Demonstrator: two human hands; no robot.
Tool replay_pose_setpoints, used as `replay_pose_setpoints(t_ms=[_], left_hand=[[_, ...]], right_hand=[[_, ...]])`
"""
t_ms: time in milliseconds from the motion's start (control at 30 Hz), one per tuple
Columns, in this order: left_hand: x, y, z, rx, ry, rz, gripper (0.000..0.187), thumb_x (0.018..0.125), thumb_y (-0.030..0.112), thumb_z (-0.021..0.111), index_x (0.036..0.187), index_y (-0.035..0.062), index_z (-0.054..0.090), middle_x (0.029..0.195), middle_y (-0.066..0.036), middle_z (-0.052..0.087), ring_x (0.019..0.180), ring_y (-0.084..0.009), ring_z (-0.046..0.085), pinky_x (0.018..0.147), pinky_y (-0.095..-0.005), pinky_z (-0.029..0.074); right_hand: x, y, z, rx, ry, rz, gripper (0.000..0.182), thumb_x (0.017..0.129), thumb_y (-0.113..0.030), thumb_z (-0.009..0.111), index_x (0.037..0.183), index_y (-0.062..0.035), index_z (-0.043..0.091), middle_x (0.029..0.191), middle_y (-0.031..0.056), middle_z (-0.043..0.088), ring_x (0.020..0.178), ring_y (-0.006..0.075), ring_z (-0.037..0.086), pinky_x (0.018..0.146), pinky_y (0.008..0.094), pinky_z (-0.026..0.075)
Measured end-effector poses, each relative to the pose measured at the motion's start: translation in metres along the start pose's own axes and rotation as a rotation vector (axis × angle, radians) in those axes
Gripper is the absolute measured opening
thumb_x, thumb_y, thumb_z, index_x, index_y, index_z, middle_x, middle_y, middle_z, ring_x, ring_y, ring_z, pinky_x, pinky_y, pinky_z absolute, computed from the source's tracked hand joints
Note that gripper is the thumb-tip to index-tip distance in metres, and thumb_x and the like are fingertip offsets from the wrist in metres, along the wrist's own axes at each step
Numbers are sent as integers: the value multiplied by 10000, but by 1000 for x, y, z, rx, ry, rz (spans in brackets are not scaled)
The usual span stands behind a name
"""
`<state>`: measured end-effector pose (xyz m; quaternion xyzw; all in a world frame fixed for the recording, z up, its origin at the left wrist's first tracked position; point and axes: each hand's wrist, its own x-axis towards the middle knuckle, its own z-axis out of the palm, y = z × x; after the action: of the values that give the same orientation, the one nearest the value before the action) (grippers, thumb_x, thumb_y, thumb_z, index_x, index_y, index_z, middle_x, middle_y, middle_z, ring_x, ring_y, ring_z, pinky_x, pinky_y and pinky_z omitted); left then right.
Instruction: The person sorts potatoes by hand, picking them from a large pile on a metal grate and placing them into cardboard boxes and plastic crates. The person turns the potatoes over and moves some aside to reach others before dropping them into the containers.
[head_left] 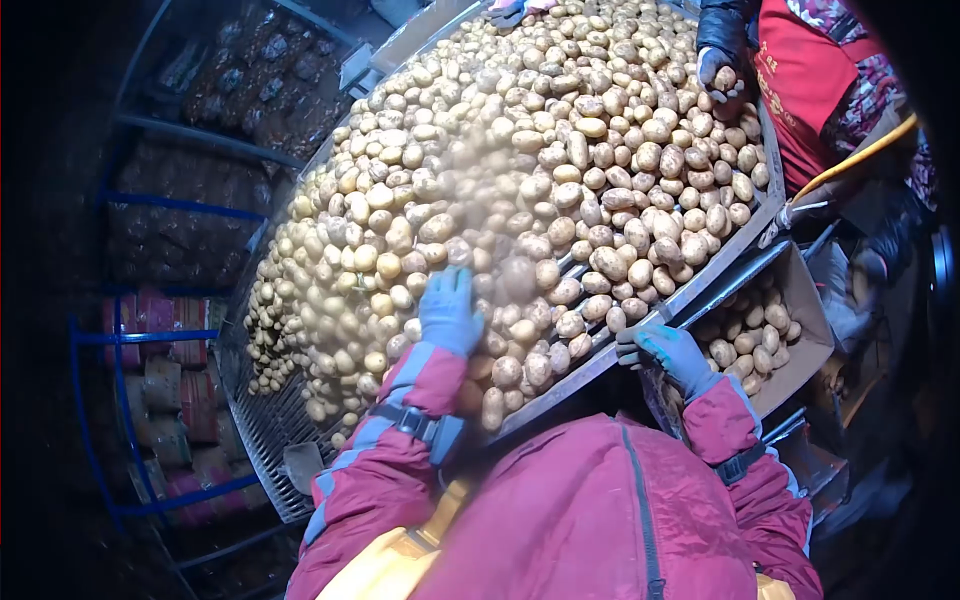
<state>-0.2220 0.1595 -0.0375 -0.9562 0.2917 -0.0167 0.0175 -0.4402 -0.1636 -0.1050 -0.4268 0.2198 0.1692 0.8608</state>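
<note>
A wide heap of potatoes (480, 190) covers the slatted sorting table (272, 440) in front of me. My left hand (450, 312), in a blue glove, lies on the near part of the heap with its fingers stretched forward, touching potatoes. By the table's metal front rim, my right hand (668, 352), gloved in blue with darker fingertips, is held with its fingers pointing left, loosely bent and apart. No potato shows in it. Just right of that hand stands a cardboard box (808, 335) partly filled with potatoes (758, 335). A blurry smear hides some of the middle of the heap.
Across the right corner, a person in a red apron (800, 90) holds a potato in a gloved hand (714, 70). Another person's gloved hand (510, 12) is at the far edge. A yellow hose (855, 158) hangs at right. Blue racks (170, 337) with stacked sacks stand left.
</note>
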Motion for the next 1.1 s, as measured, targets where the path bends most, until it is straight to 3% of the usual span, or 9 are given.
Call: replay_pose_setpoints(t_ms=[133,233,367,467,600,767,967,1067,1100], left_hand=[[32,56,39,-203,-54,-219,709,761,276,768,1354,22,474,1349,-260,526,1227,-416,528,1009,-501,445],[34,99,13,-180,-133,-251,779,774,289,777,1411,20,421,1350,-275,512,1223,-432,527,1000,-490,455],[10,102,41,-488,65,141,752,839,288,746,1472,34,429,1452,-239,486,1311,-414,503,1070,-478,436],[4,87,14,-534,-54,146,610,880,280,708,1421,69,522,1441,-206,524,1325,-380,512,1081,-456,436],[3,25,8,-297,-182,-89,510,926,364,623,1376,127,590,1201,-171,672,1129,-351,634,967,-467,500],[4,42,3,-88,-361,-113,592,902,441,654,1405,138,575,1253,-161,648,1161,-340,627,965,-468,503],[7,47,5,-281,-297,-176,682,848,404,752,1440,129,555,1271,-183,629,1125,-357,628,974,-456,509],[15,51,26,-412,27,92,631,849,337,753,1415,133,565,1268,-142,620,1162,-329,608,980,-455,502],[18,68,17,-364,4,145,589,838,262,754,1390,151,581,1258,-144,615,1149,-343,618,988,-455,508]], right_hand=[[-5,0,-3,-34,-8,-3,381,1030,-253,617,1241,61,662,1117,144,716,962,261,730,865,361,593],[-10,-4,-7,-55,17,-6,379,1031,-253,615,1237,62,664,1110,145,717,962,264,731,862,362,594],[-4,-1,-5,-35,-2,32,376,1033,-248,612,1236,65,661,1116,150,717,966,267,731,862,359,594],[-3,-2,-2,-9,-8,33,310,1031,-197,599,1216,35,690,1091,150,731,947,246,739,826,332,592],[-7,4,-12,7,9,5,309,1028,-186,597,1222,38,685,1121,159,727,954,254,737,826,339,594],[-13,11,-19,40,47,-18,303,1031,-175,584,1232,34,672,1154,169,721,967,267,735,825,344,593],[-12,11,-12,46,42,17,300,1031,-181,580,1231,24,671,1154,167,723,967,264,736,817,338,590],[-15,17,-13,34,60,16,315,1028,-200,590,1235,23,672,1160,166,724,966,259,736,815,342,590],[-16,16,-13,24,67,22,319,1027,-205,594,1236,24,672,1163,167,723,965,260,736,816,344,590]])
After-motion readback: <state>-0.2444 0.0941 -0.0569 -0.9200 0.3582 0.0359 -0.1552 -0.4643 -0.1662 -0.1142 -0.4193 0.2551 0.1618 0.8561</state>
